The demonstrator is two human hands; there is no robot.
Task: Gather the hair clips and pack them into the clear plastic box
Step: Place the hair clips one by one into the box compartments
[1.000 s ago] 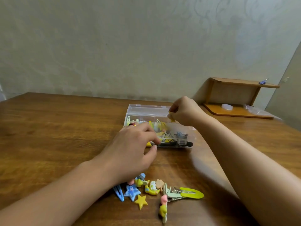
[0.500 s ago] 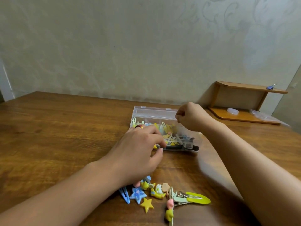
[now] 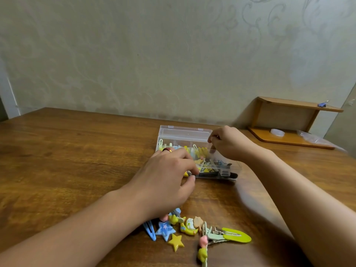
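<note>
Clear plastic box (image 3: 185, 134) between hands (image 3: 230, 144)

Wood, clear plastic and glossy little clips.

The table (image 3: 67, 160) is brown wood with a visible grain and a soft satin sheen. The box (image 3: 185, 134) is clear, smooth hard plastic, its lid and walls see-through so the coloured clips inside show. The loose hair clips (image 3: 192, 230) on the table look like glossy moulded plastic: the yellow star (image 3: 176, 242) and blue star (image 3: 165, 229) shine, and the lime-green clip (image 3: 238, 237) has a smooth coated face over a bare metal spring part. The blue snap clip (image 3: 149, 230) looks painted metal. The corner shelf (image 3: 294, 120) is lighter, smooth wood. The wall (image 3: 173, 54) is matt, with a faint raised scroll pattern.
</note>
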